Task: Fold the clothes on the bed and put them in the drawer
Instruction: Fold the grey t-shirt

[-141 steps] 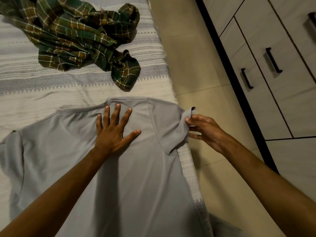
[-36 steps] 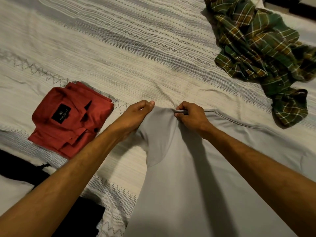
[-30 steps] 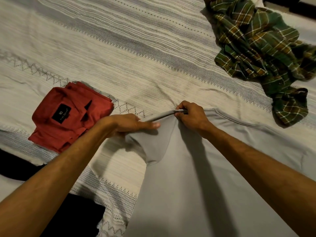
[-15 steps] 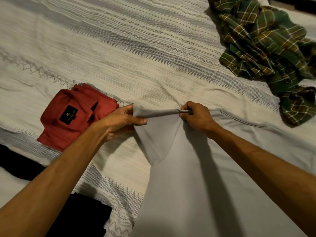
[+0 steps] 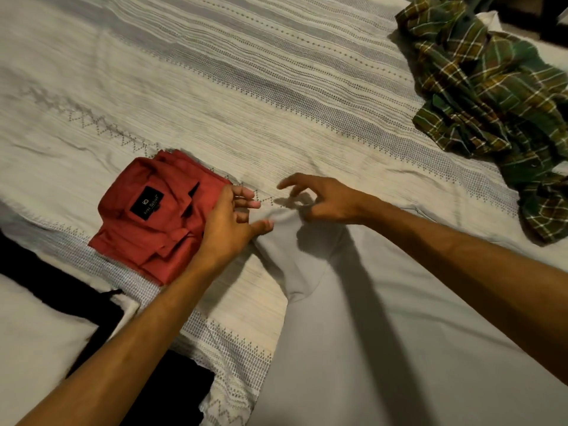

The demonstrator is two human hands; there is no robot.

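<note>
Bottom edge first: I see both forearms coming in from the lower corners, left one from the lower left, right one from the lower right.

Grey t-shirt (image 5: 384, 348) fills the lower right of the frame, laid flat on the bedspread (image 5: 215, 103). One sleeve (image 5: 295, 250) sticks out toward centre frame, bunched at its end.

Lower left: a black cloth (image 5: 46, 281) lies on something white. I can't tell what either is.

Left hand (image 5: 229, 224) sits at centre frame, at the sleeve end. Thumb tip touches the bunched grey fabric; fingers are loosely fanned, tips pointing right, over the bedspread. I read it as relaxed, not pinching. The hand overlaps the right edge of the red shirt in the view; I can't tell if it touches it.

Right hand (image 5: 322, 199) is just right of the left one, above the sleeve's shoulder end. Fingers curved and spread apart, nothing between them, shadow of the fingers falls on the bedspread below. I'd call it loose and empty. Whether the heel of the hand rests on the t-shirt, I can't tell.

Red shirt (image 5: 153, 219) is folded into a neat square, centre left, black neck label facing up, just beside the left hand.

Far upper right: green plaid shirt (image 5: 491, 103) in a crumpled heap, well apart from the t-shirt's sleeve, unfolded.

Bedspread is pale with grey woven bands running diagonally across the upper frame.
</note>
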